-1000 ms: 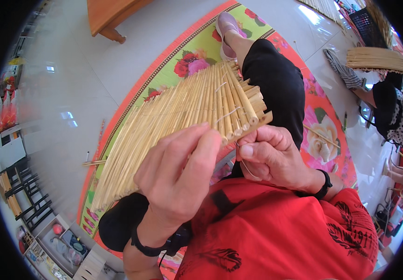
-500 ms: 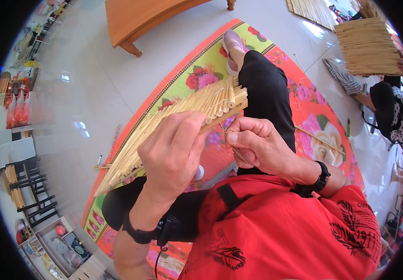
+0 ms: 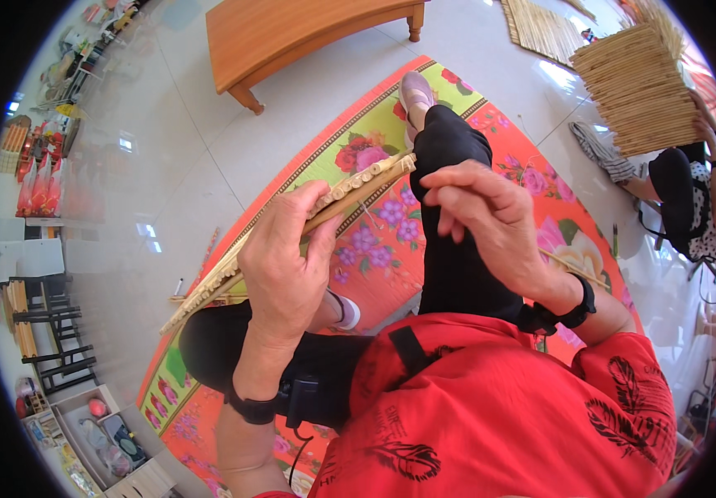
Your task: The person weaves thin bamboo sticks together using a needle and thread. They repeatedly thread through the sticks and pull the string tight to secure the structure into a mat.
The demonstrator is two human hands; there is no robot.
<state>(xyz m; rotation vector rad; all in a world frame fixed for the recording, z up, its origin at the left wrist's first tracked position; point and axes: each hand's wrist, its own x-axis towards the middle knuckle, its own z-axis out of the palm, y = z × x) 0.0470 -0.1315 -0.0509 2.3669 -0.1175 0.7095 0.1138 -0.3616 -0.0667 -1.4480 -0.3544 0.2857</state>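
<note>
A panel of pale reed stalks [image 3: 358,183], tilted so its row of cut ends shows, slants from my left knee toward my right knee. A thin stick runs along its lower edge. My left hand [image 3: 279,257] is closed around the near edge, thumb below and fingers above. A short pale thread hangs under the panel, right of that hand. My right hand [image 3: 482,220] is raised just off the panel's right end, over my right leg. Its fingers are curled with the thumb against them; whatever they pinch cannot be made out.
A flowered red and green floor mat [image 3: 350,249] lies beneath me, with a loose stalk [image 3: 578,270] on its right. A low wooden table [image 3: 308,33] stands ahead. At right a co-worker holds another reed panel [image 3: 636,91]. A divided box [image 3: 84,407] sits lower left.
The panel has tipped so its flat face no longer shows, only the edge. My right hand has moved up and right, away from the panel; the thin needle-like piece it held is no longer visible.
</note>
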